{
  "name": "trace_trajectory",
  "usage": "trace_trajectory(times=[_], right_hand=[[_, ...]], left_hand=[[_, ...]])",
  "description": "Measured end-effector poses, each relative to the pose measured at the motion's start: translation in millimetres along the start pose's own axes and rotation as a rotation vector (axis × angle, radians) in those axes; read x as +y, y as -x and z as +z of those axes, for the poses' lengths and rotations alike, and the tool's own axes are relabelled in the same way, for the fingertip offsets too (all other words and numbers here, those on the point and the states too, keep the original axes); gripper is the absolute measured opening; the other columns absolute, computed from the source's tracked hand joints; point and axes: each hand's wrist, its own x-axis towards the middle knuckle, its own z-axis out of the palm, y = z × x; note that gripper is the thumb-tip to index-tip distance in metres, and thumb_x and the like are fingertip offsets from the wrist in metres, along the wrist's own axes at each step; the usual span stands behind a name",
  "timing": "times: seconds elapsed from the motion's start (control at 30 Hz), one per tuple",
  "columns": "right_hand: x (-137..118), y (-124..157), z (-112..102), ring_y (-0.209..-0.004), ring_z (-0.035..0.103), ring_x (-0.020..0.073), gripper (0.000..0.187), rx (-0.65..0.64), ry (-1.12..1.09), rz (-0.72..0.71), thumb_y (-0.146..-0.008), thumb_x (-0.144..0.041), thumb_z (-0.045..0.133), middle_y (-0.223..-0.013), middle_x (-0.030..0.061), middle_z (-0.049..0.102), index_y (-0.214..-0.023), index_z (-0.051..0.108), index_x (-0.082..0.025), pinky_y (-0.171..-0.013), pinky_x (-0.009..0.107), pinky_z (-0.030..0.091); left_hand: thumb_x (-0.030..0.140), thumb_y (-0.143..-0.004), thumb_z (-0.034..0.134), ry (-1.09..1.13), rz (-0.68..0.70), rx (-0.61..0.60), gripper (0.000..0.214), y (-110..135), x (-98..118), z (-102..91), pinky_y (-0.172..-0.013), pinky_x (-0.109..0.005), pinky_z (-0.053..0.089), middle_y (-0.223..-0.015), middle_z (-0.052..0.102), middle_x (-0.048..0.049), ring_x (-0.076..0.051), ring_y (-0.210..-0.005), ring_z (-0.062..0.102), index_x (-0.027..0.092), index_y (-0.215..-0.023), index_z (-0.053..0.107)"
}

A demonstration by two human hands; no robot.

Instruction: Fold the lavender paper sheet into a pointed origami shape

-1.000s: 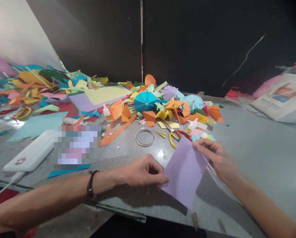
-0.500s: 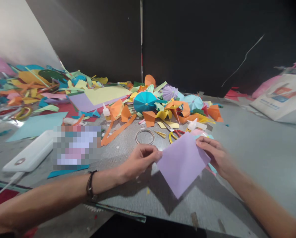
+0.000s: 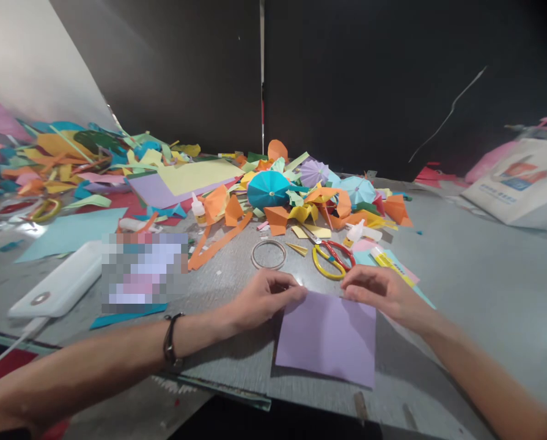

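Observation:
A square sheet of purple paper hangs low over the grey table near its front edge, its straight top edge toward the far side. My left hand pinches its upper left corner between thumb and fingers. On the upper right part of the sheet, my right hand holds the top edge, thumb and fingers closed on it. Just beyond the hands lie scissors with red and yellow handles, a silver ring and a thin yellow paper cone.
Behind is a heap of coloured scraps with a blue pleated paper umbrella. Glue bottles stand among them. A white power bank with a cable lies left, a yellow tube right. A white bag sits far right.
The purple paper has turned from a diamond to a square-on position and come lower. My right hand has shifted left, closer to my left hand, uncovering the scissors and the yellow tube.

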Motion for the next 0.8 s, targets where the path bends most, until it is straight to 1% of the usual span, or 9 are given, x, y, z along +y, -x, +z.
trace_trajectory(times=[0.1, 0.17, 0.27, 0.3, 0.37, 0.47, 0.63, 0.73, 0.8], right_hand=[[-2.8, 1.3, 17.4, -0.071, 0.063, 0.0157, 0.022, 0.03, 0.193, -0.054, -0.098, -0.038, 0.063, -0.083, 0.0031, 0.071, -0.087, 0.072, -0.022, -0.063, 0.027, 0.049], [-2.5, 2.9, 29.2, -0.074, 0.064, 0.0165, 0.021, 0.133, 0.329, -0.188, -0.101, -0.031, 0.059, -0.084, 0.0035, 0.071, -0.086, 0.07, -0.021, -0.065, 0.028, 0.051], [1.9, 5.0, 41.0, -0.081, 0.067, 0.0179, 0.013, 0.246, 0.487, -0.457, -0.102, -0.022, 0.057, -0.087, 0.0041, 0.071, -0.094, 0.067, -0.02, -0.073, 0.031, 0.053], [3.9, 5.5, 43.1, -0.082, 0.067, 0.018, 0.01, 0.253, 0.522, -0.523, -0.102, -0.019, 0.058, -0.089, 0.0041, 0.071, -0.097, 0.067, -0.02, -0.075, 0.031, 0.053], [7.4, 6.2, 45.1, -0.083, 0.067, 0.0181, 0.009, 0.24, 0.574, -0.598, -0.102, -0.015, 0.059, -0.091, 0.0036, 0.072, -0.1, 0.065, -0.02, -0.076, 0.032, 0.053], [9.6, 7.4, 46.8, -0.082, 0.067, 0.0186, 0.009, 0.206, 0.632, -0.646, -0.102, -0.014, 0.057, -0.091, 0.0035, 0.071, -0.103, 0.063, -0.021, -0.074, 0.032, 0.053], [7.4, 9.7, 55.8, -0.078, 0.066, 0.0206, 0.011, 0.21, 0.781, -0.68, -0.104, -0.014, 0.052, -0.087, 0.0048, 0.069, -0.1, 0.061, -0.019, -0.071, 0.034, 0.053], [6.4, 10.7, 63.6, -0.077, 0.065, 0.0212, 0.014, 0.216, 0.849, -0.707, -0.105, -0.013, 0.049, -0.085, 0.0057, 0.068, -0.098, 0.06, -0.019, -0.069, 0.034, 0.052], [5.8, 11.4, 67.4, -0.077, 0.065, 0.0211, 0.015, 0.223, 0.836, -0.687, -0.104, -0.012, 0.048, -0.085, 0.006, 0.068, -0.097, 0.059, -0.019, -0.069, 0.034, 0.052]], left_hand=[[0.045, -0.092, 0.069, -0.046, -0.012, -0.029, 0.036, 0.3, -2.5, 1.4, -0.056, -0.024, 0.035, -0.066, 0.056, 0.0003, -0.01, -0.06, 0.046, 0.012, -0.077, 0.068], [0.041, -0.095, 0.066, -0.14, 0.022, -0.015, 0.033, 1.4, -3.3, 3.3, -0.057, -0.024, 0.036, -0.069, 0.057, 0.0002, -0.01, -0.062, 0.048, 0.013, -0.077, 0.068], [0.033, -0.097, 0.062, -0.385, 0.194, 0.034, 0.032, 3.7, -3.6, 6.5, -0.057, -0.024, 0.034, -0.066, 0.053, 0.0019, -0.01, -0.062, 0.045, 0.014, -0.071, 0.064], [0.03, -0.098, 0.061, -0.46, 0.271, 0.047, 0.031, 4.3, -3.9, 7.4, -0.058, -0.025, 0.034, -0.066, 0.053, 0.0018, -0.01, -0.062, 0.044, 0.014, -0.07, 0.064], [0.026, -0.099, 0.059, -0.561, 0.403, 0.048, 0.031, 5.1, -4.9, 8.5, -0.061, -0.026, 0.037, -0.068, 0.055, 0.0007, -0.01, -0.064, 0.047, 0.014, -0.072, 0.065], [0.024, -0.102, 0.057, -0.619, 0.509, 0.023, 0.03, 5.9, -6.9, 9.1, -0.065, -0.026, 0.041, -0.074, 0.06, -0.0018, -0.012, -0.069, 0.055, 0.014, -0.077, 0.068], [0.018, -0.099, 0.059, -0.634, 0.549, 0.017, 0.015, 7.5, -9.5, 11.2, -0.071, -0.026, 0.049, -0.089, 0.065, -0.0055, -0.014, -0.079, 0.062, 0.013, -0.095, 0.073], [0.014, -0.096, 0.06, -0.654, 0.573, 0.015, 0.011, 7.7, -11.2, 12.6, -0.071, -0.026, 0.049, -0.089, 0.063, -0.005, -0.014, -0.079, 0.061, 0.013, -0.092, 0.07], [0.012, -0.094, 0.06, -0.671, 0.575, 0.017, 0.01, 7.5, -11.9, 12.7, -0.066, -0.025, 0.046, -0.086, 0.062, -0.0039, -0.013, -0.075, 0.058, 0.013, -0.088, 0.068]])
